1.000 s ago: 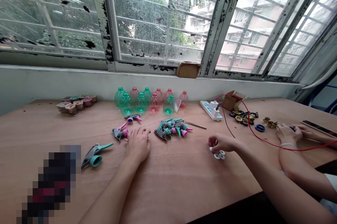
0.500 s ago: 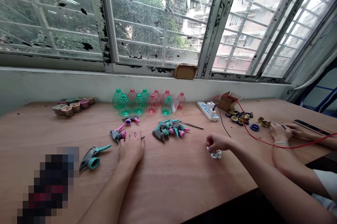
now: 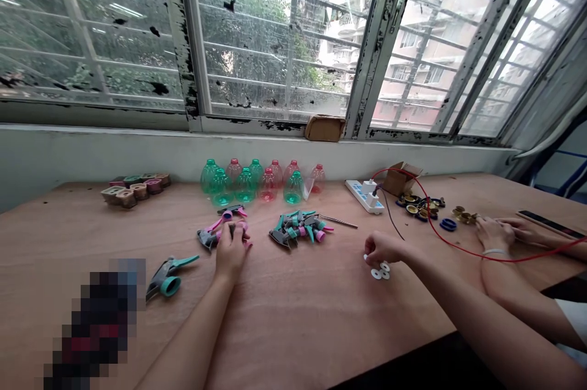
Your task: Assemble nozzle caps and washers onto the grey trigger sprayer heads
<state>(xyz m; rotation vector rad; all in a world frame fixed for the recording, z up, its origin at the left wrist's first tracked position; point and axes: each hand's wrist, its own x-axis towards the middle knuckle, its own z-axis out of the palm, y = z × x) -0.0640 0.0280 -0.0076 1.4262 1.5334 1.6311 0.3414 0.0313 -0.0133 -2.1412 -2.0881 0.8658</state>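
My left hand [image 3: 232, 252] is closed around a grey and pink spray trigger head [image 3: 243, 228], mostly hidden under the fingers. Close by on its left lie more pink and grey trigger heads [image 3: 208, 237]. My right hand [image 3: 384, 248] pinches a small white washer [image 3: 365, 257], partly covered by the fingertips. Several loose white washers [image 3: 380, 272] lie on the table just below that hand. Between the two hands is a pile of grey, teal and pink trigger heads [image 3: 300, 228]. Further left rests a single grey and teal trigger head [image 3: 170, 277].
Green and red clear bottles [image 3: 245, 185] stand along the wall. A power strip [image 3: 364, 195], a thin metal rod [image 3: 339, 221] and a red cable [image 3: 452, 244] lie to the right. A co-worker's hands [image 3: 498, 234] are beside gold and blue parts [image 3: 419, 206]. Small brownish containers [image 3: 135, 189] sit at the back left.
My left hand's fingers have curled from lying spread over the trigger head to gripping it, lifting it slightly. My right hand stays pinched above the washers. The view has shifted slightly.
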